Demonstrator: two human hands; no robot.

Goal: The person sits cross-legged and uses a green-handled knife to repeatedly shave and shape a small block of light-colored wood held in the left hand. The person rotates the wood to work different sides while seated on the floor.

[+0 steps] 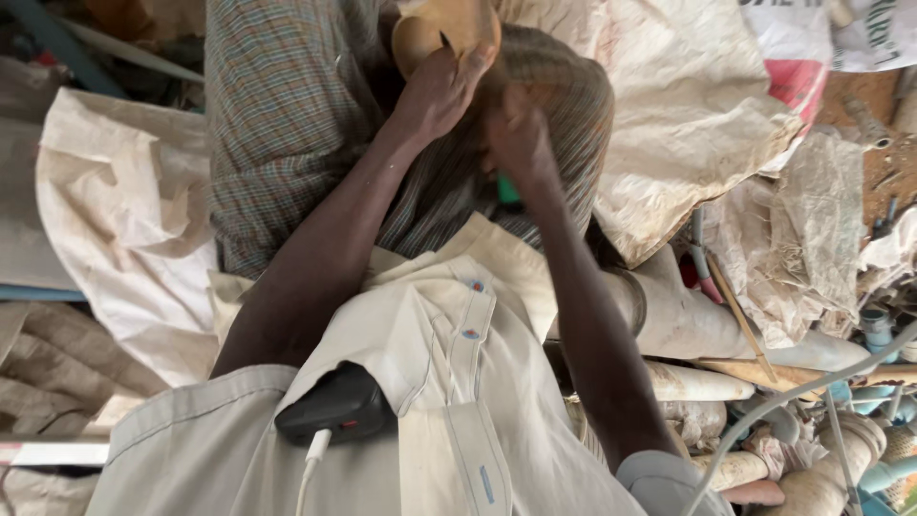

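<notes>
My left hand (441,91) is shut on a rounded, pale wooden piece (425,33) held over my lap at the top centre. A thin dark point sticks up by its fingers. Just to the right and touching the wood's lower edge, my right hand (518,139) is closed around a tool with a green handle (507,191); only a bit of the handle shows below the fist and the tool's tip is hidden. Both forearms reach up from my cream shirt (449,382) over checked cloth (277,115) on my legs.
A black device (336,406) with a white cable is clipped on my chest. Pale woven sacks (688,105) lie left and right. Carved wooden pieces (697,382), sticks, hoses and pipe parts (874,325) crowd the ground at right.
</notes>
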